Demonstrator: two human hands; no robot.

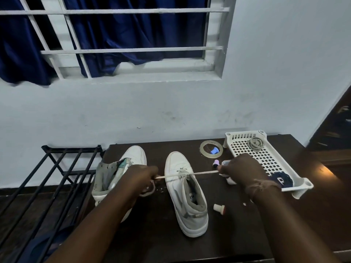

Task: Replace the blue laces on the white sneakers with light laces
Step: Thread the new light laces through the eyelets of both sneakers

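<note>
Pale flat lace (201, 172), pinched taut between left hand (141, 176) and right hand (240, 168), crosses the right white leather sneaker (187, 194) between them; uneven pulling could leave mismatched ends.

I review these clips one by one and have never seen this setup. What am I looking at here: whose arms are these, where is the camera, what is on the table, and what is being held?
There is no machine: a person wears a camera on the head, looking down at their own arms. The left hand and right hand each pinch an end of a light lace, stretched taut across the right sneaker, threaded near its lowest eyelets. The left sneaker has no lace visible. On the dark table also lie a tape roll, small caps, and a white basket holding a coiled light lace and something dark blue.
</note>
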